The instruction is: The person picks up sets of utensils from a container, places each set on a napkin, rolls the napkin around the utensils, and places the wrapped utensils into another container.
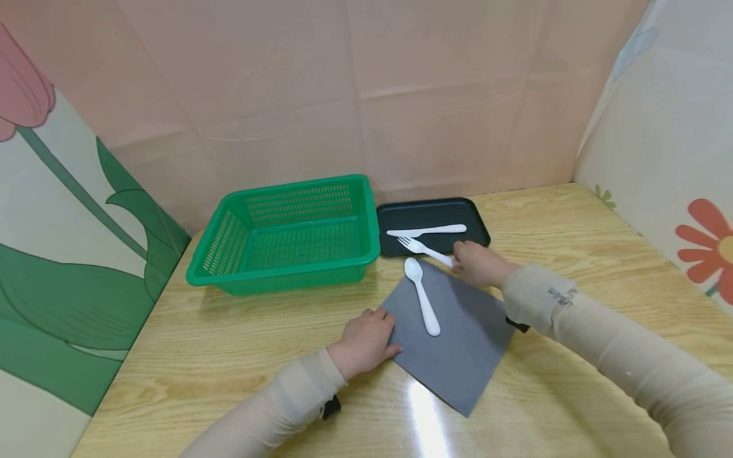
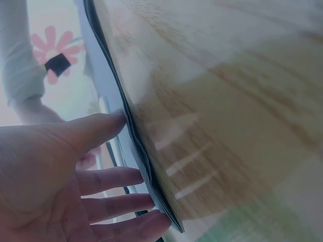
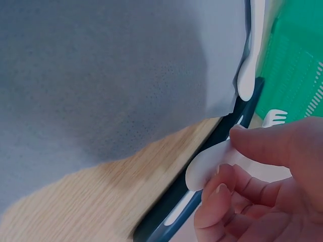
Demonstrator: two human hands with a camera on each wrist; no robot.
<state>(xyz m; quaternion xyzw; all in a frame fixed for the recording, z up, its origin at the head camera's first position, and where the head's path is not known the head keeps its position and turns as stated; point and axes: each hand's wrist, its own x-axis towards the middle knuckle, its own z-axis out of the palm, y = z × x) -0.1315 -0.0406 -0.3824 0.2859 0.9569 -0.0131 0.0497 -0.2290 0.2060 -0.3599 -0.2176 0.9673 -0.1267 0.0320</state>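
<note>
My right hand pinches a white plastic fork by its handle, near the tray's front right corner. The tines point left. In the right wrist view, thumb and fingertips close on the end of the fork's handle. A grey cloth napkin lies turned at an angle on the table, with a white spoon on its left part, bowl toward the back. My left hand rests at the napkin's left edge. Its fingers are fairly straight, thumb and fingertips touching that edge.
A black tray stands at the back with a white knife lying in it. Left of the tray is a green plastic basket with slotted sides. A pink-covered wall bounds the table at the back.
</note>
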